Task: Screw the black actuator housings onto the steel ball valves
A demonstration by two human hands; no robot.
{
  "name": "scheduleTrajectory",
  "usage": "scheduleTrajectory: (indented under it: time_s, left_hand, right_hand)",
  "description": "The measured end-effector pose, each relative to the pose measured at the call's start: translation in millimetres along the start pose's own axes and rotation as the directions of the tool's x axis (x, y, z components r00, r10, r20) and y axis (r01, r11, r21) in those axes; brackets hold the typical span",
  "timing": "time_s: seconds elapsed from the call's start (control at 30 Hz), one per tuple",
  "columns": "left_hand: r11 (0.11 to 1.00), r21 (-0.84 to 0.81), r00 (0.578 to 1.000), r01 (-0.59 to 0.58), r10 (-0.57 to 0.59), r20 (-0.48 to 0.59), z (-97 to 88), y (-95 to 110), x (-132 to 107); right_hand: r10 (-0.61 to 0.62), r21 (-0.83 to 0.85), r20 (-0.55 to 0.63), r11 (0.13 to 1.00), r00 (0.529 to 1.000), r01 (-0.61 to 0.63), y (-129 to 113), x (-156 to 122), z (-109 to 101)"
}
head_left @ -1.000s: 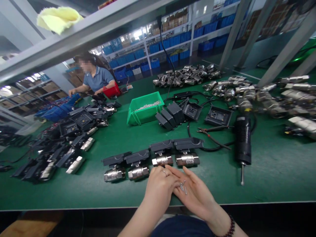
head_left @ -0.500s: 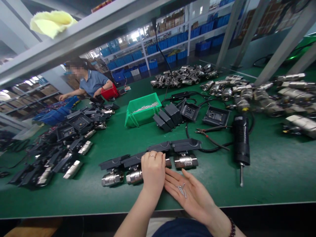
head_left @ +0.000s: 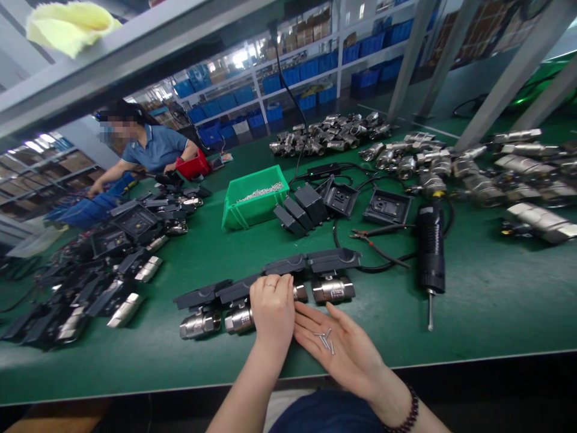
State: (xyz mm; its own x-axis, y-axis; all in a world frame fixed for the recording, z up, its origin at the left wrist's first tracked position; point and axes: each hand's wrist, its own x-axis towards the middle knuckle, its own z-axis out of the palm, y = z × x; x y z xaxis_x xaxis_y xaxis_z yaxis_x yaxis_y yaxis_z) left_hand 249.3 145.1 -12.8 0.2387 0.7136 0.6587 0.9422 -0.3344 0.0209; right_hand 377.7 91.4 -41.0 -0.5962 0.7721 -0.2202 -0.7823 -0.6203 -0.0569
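Observation:
My left hand (head_left: 272, 310) is closed, fingers curled down in front of the third unit in a row of ball valves with dark grey housings on top. What its fingers hold, if anything, is hidden. My right hand (head_left: 345, 349) lies palm up with fingers stretched out, its fingertips close by the left hand. Several small screws (head_left: 325, 341) rest loose on that palm. Left of my hands stand two ball valves (head_left: 201, 325) under their housings (head_left: 204, 294). Another ball valve (head_left: 333, 290) with its housing (head_left: 333, 259) stands to the right.
A green bin (head_left: 255, 201) of screws stands behind, beside grey covers (head_left: 310, 203). Pliers (head_left: 381, 243) and a power screwdriver (head_left: 431, 252) lie right. Finished-looking units (head_left: 108, 270) crowd the left; bare valves (head_left: 478, 174) pile up right. A co-worker (head_left: 155, 147) sits far left.
The view has shifted slightly, so most things sit a little further left. Both hands keep nearly the same pose, and the screws still lie on my right palm.

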Motion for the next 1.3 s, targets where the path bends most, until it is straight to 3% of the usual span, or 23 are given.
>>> scheduleTrajectory:
  time_s: [0.37,0.77,1.13,1.3]
  left_hand:
    - [0.992,0.052,0.993,-0.115,0.114,0.018,0.3,-1.8,1.0]
    - [0.97,0.121,0.974,-0.21,0.197,0.108,-3.7,-1.0,6.6]
    - [0.905,0.141,0.907,-0.402,0.372,0.199,-8.9,-3.0,16.6]
    - [0.91,0.126,0.913,-0.394,0.371,0.172,-6.4,-8.8,14.0]
  right_hand:
    - [-0.014,0.008,-0.002,1.0,1.0,0.014,0.0,0.0,-1.0]
    - [-0.01,0.017,0.047,1.0,0.999,0.009,-0.2,-1.4,-1.2]
    - [0.001,-0.02,0.151,1.0,0.989,0.002,-0.7,0.9,-6.4]
    - [0.011,-0.006,0.141,1.0,0.99,-0.01,-0.7,0.5,-5.2]
